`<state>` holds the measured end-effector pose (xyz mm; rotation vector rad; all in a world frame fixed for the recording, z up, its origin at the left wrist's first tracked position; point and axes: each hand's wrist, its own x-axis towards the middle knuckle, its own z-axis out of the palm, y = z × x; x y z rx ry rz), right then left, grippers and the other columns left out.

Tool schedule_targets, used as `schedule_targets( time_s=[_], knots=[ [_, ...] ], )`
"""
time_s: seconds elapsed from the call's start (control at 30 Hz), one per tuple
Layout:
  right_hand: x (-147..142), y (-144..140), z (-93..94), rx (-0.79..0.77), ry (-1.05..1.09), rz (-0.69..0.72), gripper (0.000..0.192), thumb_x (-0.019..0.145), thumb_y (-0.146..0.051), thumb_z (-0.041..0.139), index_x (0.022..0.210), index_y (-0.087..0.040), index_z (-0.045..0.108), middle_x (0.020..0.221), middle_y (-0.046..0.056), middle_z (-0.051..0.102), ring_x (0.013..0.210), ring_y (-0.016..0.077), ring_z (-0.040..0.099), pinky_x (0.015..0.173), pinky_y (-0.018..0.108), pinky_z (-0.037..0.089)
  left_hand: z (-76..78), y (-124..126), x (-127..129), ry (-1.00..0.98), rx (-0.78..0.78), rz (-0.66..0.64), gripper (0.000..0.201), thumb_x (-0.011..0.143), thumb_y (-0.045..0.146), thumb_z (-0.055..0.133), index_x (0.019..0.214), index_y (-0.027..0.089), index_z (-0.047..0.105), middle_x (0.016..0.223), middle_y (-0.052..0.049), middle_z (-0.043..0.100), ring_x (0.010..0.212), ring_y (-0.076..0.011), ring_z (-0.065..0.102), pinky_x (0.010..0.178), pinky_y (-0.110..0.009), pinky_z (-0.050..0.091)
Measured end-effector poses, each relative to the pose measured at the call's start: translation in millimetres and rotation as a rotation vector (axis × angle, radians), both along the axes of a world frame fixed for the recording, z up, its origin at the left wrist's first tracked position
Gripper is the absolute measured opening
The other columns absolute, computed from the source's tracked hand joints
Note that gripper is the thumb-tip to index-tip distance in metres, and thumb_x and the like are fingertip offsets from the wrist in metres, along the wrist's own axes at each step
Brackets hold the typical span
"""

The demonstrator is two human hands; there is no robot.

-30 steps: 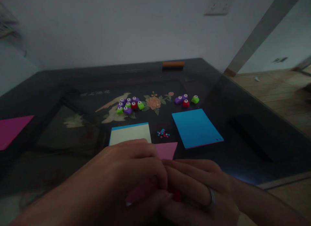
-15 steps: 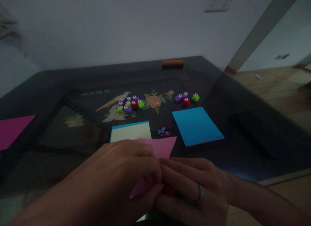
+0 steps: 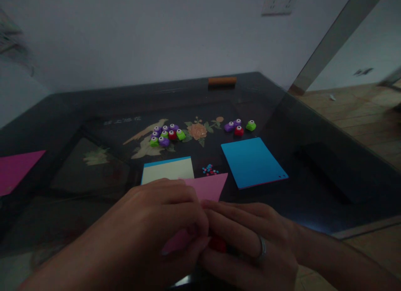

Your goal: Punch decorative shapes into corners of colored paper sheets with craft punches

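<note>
My left hand [image 3: 169, 220] is closed on a sheet of pink paper [image 3: 208, 187], which sticks out above and below the fingers. Against it, my right hand [image 3: 250, 241], with a ring on one finger, is wrapped round a red craft punch [image 3: 217, 244]. Only a bit of the punch's red body shows between the hands, at the paper's edge; the rest is hidden. Just beyond the paper lie small blue, pink and red paper shapes [image 3: 209, 170]. A cream sheet on a blue one [image 3: 167, 169] lies behind my left hand.
Blue paper squares [image 3: 253, 161] lie to the right. Several purple, green and red punches sit in a left group [image 3: 163, 141] and a right group [image 3: 238, 131]. Magenta paper [image 3: 19, 170] is at far left, an orange-brown roll [image 3: 222, 81] at the table's back edge.
Both hands stay at the pink paper with nearly the same grip. A little more of the red punch shows between them, and the view has shifted slightly.
</note>
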<state>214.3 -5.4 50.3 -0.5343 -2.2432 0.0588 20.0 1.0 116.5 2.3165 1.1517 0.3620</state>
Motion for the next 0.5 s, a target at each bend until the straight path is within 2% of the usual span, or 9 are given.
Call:
schedule_targets(
  time_s=[0.07, 0.23, 0.37, 0.43, 0.5],
  knots=[
    [0, 0, -0.7, 0.004, 0.004, -0.005, 0.009, 0.084, -0.023, 0.06, 0.083, -0.024, 0.069, 0.097, 0.004, 0.071, 0.102, 0.0183, 0.064, 0.076, 0.028, 0.057, 2.7, 1, 0, -0.022, -0.044, -0.005, 0.017, 0.073, 0.007, 0.055, 0.067, 0.022, 0.06, 0.07, 0.004, 0.063, 0.065, -0.0092, 0.056, 0.06, -0.017, 0.044],
    [4, 15, -4.1, 0.239, 0.057, 0.107, 0.016, 0.085, -0.021, 0.055, 0.09, -0.023, 0.07, 0.096, 0.006, 0.07, 0.096, 0.0193, 0.066, 0.066, 0.024, 0.058, 11.5, 5, -5, -0.055, -0.119, 0.039, 0.012, 0.078, 0.016, 0.057, 0.07, 0.023, 0.061, 0.071, 0.003, 0.064, 0.064, -0.0095, 0.057, 0.059, -0.017, 0.045],
    [4, 16, -4.9, 0.231, 0.065, 0.1, 0.018, 0.086, -0.021, 0.053, 0.092, -0.022, 0.07, 0.095, 0.006, 0.071, 0.092, 0.0189, 0.068, 0.062, 0.023, 0.059, 14.5, 17, -13, -0.101, -0.108, 0.128, 0.01, 0.078, 0.023, 0.059, 0.069, 0.023, 0.063, 0.069, 0.004, 0.064, 0.062, -0.0102, 0.058, 0.058, -0.018, 0.045],
    [4, 10, -2.5, 0.2, 0.052, 0.11, 0.018, 0.087, -0.021, 0.053, 0.093, -0.023, 0.07, 0.095, 0.004, 0.071, 0.091, 0.0179, 0.068, 0.061, 0.022, 0.059, 9.4, 30, -13, -0.132, -0.074, 0.14, 0.011, 0.078, 0.025, 0.059, 0.07, 0.022, 0.064, 0.069, 0.004, 0.065, 0.065, -0.0112, 0.059, 0.061, -0.02, 0.045],
    [5, 3, 2.0, 0.092, 0.054, 0.067, 0.016, 0.087, -0.022, 0.054, 0.092, -0.024, 0.069, 0.094, 0.002, 0.072, 0.092, 0.0166, 0.067, 0.063, 0.021, 0.059, -2.1, 48, -11, -0.149, -0.046, 0.123, 0.011, 0.078, 0.028, 0.06, 0.072, 0.021, 0.065, 0.071, 0.003, 0.066, 0.068, -0.0124, 0.06, 0.064, -0.021, 0.045]
  ],
)
